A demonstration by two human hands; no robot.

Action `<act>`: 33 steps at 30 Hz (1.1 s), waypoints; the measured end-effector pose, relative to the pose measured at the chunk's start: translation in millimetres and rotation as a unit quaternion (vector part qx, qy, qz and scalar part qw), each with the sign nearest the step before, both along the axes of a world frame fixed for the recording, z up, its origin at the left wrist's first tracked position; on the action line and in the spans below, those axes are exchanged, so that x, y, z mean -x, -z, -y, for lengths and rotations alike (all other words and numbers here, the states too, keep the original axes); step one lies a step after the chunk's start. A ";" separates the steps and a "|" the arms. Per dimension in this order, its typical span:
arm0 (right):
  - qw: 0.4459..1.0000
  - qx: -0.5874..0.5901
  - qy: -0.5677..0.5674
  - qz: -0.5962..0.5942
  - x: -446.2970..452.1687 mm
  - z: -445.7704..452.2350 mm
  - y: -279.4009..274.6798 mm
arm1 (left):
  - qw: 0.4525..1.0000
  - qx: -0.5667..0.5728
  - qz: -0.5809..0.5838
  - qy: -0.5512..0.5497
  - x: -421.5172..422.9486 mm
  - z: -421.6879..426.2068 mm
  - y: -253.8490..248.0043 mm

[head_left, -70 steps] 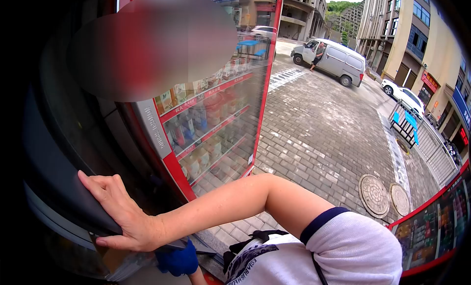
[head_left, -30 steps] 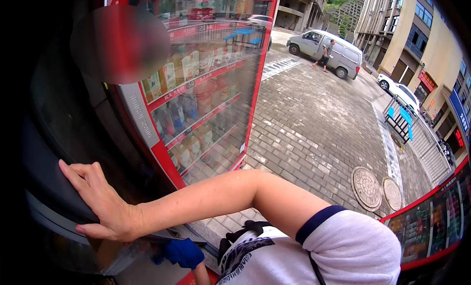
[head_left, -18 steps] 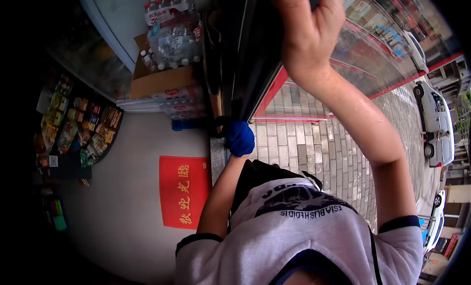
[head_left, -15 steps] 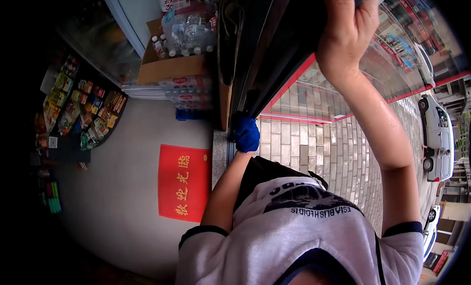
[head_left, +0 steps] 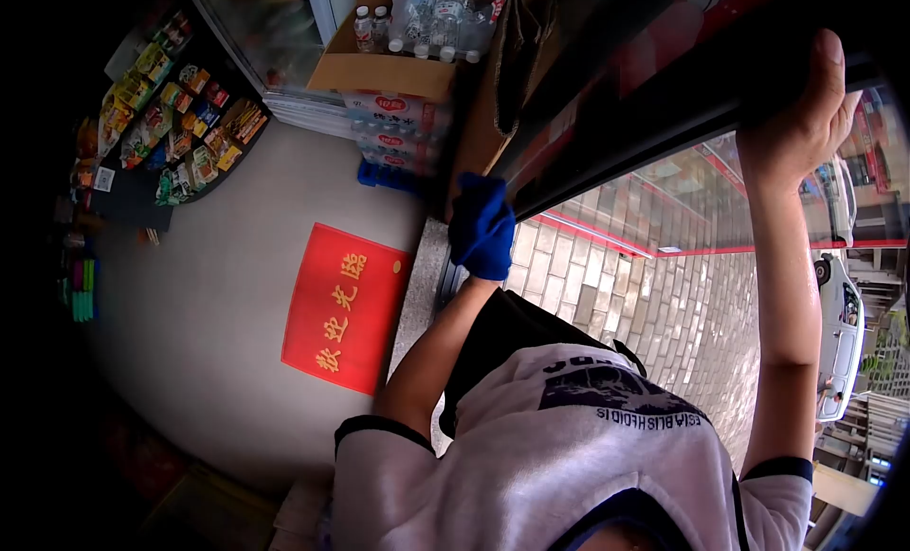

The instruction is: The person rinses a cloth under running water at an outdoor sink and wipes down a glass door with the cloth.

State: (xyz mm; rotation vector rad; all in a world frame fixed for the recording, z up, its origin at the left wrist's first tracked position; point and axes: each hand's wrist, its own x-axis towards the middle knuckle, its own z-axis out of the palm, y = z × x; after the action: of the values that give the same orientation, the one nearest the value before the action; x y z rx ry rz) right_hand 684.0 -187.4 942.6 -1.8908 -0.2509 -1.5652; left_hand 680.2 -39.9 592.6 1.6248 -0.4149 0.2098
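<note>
My left hand (head_left: 483, 231), in a blue glove, is closed at the lower edge of a dark door frame (head_left: 616, 162). What it holds, if anything, is hidden. At the upper right my bare right hand (head_left: 796, 125) grips the frame's far end, thumb up and fingers partly behind it. A glass panel with red edging (head_left: 692, 205) lies beyond the frame. A stone threshold (head_left: 415, 300) runs beside my left forearm.
A red mat with gold characters (head_left: 346, 309) lies on the grey floor (head_left: 199, 324). An open carton (head_left: 384, 75) with bottles stands on wrapped packs (head_left: 393, 125). A snack rack (head_left: 180, 125) is at left; paving (head_left: 654, 314) and a van (head_left: 839, 338) are outside.
My view has turned from the street to the doorway and floor. The door frame has swung to a flatter slant, my right hand moving right with it. My gloved left hand stays beside the threshold.
</note>
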 end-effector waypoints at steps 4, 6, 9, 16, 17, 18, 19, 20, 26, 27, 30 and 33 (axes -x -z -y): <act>0.999 -0.028 -0.013 -0.025 3.8 -3.7 3.7 | 0.998 -0.007 0.018 -0.053 13.5 33.1 -53.2; 0.999 -0.030 -0.006 -0.029 8.0 -5.0 6.4 | 0.994 0.079 -0.025 -0.077 10.7 41.6 -54.9; 0.998 -0.037 0.002 -0.041 15.7 -8.5 8.5 | 0.995 0.077 -0.067 0.007 2.0 22.3 -22.8; 0.992 -0.103 -0.028 -0.070 22.2 -28.9 3.8 | 0.928 0.188 -0.320 -0.020 -19.0 44.9 171.5; 0.984 -0.145 -0.054 -0.084 27.1 -37.7 2.0 | 0.948 0.063 -0.313 0.016 -19.9 39.5 169.6; 0.984 -0.134 -0.030 -0.111 35.2 -43.4 1.3 | 0.951 -0.063 -0.300 0.052 -22.0 33.5 164.0; 0.984 -0.132 -0.032 -0.111 41.0 -46.3 2.1 | 0.937 -0.188 -0.282 0.087 -25.8 29.7 158.6; 0.985 -0.143 -0.018 -0.091 43.6 -45.8 4.5 | 0.907 -0.309 -0.259 0.121 -32.1 29.9 153.2; 0.975 -0.198 -0.003 -0.099 15.7 -13.5 10.1 | 0.940 -0.196 0.261 0.102 -99.8 75.7 -38.2; 0.967 -0.218 -0.028 -0.126 21.9 -15.9 8.6 | 0.882 -0.331 0.335 -0.009 -91.8 77.4 -53.7; 0.948 -0.254 -0.078 -0.177 44.9 -24.7 2.5 | 0.792 -0.488 0.363 -0.049 -72.4 62.0 -121.9; 0.944 -0.280 -0.077 -0.160 52.8 -26.3 -2.7 | 0.897 -0.287 0.269 0.203 -73.8 43.9 -164.4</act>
State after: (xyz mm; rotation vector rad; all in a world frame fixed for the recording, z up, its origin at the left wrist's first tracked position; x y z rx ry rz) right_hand 631.2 -161.1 945.2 -1.5887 0.1741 -1.0555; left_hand 754.0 -83.8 757.1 1.9940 -1.3295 0.2299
